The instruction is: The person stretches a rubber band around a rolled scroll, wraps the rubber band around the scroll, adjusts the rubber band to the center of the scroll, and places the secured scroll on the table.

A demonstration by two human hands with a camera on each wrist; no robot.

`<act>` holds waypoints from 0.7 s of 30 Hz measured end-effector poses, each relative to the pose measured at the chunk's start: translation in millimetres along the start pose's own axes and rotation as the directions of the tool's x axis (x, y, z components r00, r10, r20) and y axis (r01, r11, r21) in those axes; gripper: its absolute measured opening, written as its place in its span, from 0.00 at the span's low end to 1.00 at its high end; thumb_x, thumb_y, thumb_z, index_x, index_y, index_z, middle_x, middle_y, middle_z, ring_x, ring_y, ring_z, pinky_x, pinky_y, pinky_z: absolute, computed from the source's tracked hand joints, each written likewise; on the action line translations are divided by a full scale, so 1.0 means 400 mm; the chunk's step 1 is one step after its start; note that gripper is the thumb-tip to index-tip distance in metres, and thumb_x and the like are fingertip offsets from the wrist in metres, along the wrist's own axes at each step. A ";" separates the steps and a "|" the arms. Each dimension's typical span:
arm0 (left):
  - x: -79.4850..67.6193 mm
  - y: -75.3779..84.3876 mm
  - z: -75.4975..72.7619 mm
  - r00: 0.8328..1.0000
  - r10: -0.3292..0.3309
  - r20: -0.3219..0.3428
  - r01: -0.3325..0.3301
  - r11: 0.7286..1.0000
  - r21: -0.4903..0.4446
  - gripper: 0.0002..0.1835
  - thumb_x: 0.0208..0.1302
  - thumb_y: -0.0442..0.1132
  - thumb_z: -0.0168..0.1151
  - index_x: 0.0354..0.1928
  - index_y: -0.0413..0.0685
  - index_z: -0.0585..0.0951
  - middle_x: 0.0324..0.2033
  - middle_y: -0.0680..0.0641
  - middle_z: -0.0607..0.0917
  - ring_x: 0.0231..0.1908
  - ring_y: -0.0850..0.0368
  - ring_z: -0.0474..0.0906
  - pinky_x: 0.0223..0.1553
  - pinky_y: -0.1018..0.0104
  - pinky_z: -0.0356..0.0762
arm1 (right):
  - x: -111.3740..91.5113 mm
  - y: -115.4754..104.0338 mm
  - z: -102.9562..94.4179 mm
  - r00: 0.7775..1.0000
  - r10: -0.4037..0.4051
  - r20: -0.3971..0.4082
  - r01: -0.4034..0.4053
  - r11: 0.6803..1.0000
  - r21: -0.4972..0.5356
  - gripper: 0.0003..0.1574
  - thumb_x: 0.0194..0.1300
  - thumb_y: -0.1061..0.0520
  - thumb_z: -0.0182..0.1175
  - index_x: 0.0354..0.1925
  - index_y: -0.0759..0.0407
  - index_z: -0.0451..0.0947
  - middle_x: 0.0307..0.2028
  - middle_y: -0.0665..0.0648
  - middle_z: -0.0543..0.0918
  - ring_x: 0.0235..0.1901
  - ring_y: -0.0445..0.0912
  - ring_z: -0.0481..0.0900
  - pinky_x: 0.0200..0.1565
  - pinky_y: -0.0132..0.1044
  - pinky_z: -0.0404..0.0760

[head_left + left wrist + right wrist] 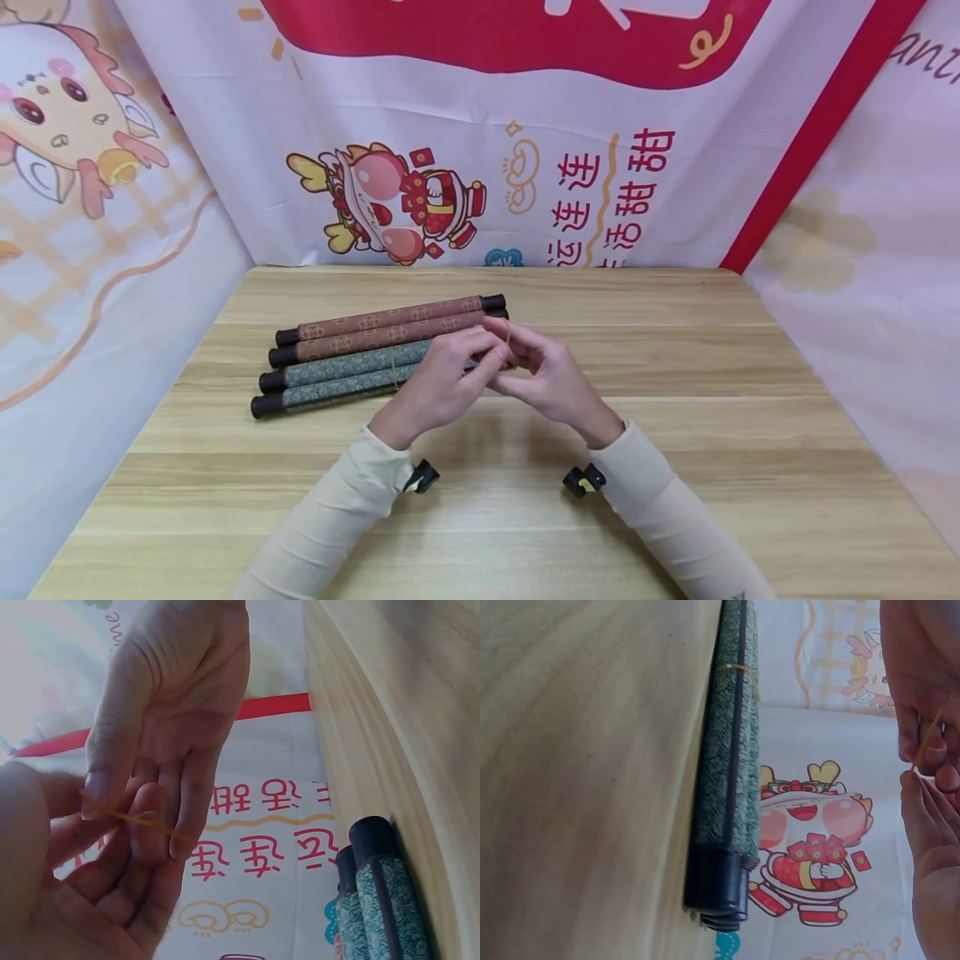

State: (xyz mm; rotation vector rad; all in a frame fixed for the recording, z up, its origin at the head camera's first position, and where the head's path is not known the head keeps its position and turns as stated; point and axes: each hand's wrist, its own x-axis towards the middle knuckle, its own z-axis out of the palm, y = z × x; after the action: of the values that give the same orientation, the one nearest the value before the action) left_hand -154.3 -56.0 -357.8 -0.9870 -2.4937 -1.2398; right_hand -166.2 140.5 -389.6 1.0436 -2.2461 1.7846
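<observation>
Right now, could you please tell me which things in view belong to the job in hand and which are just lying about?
Likely in the job:
yellow band, held between the left hand and right hand
banded teal rolls
brown rolls, probably, lying alongside

Just surroundings:
wooden table
printed backdrop

Back cloth (495,125) reads “运连连” and “活甜甜”; right cloth (870,208), “ant”.

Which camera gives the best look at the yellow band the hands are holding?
The left wrist view: there the band looks largest, running as a thin slanting line across the fingers. The head view shows only a tiny bit of it, and the right wrist view catches it near the picture's right edge.
</observation>
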 end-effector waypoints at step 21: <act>-0.047 -0.005 0.007 0.976 -0.042 0.212 0.082 0.979 -0.185 0.20 0.80 0.42 0.58 0.67 0.42 0.81 0.63 0.44 0.86 0.61 0.54 0.84 0.64 0.64 0.81 | -0.002 -0.010 -0.002 0.999 0.023 -0.047 -0.033 0.975 -0.218 0.41 0.61 0.68 0.76 0.70 0.66 0.75 0.62 0.67 0.85 0.61 0.57 0.86 0.59 0.40 0.85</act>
State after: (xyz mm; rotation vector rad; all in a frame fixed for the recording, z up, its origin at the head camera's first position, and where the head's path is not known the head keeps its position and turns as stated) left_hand -140.8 -63.8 -369.0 -1.1453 -2.6154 -1.4933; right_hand -163.5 141.2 -386.4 0.9253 -2.3736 1.5097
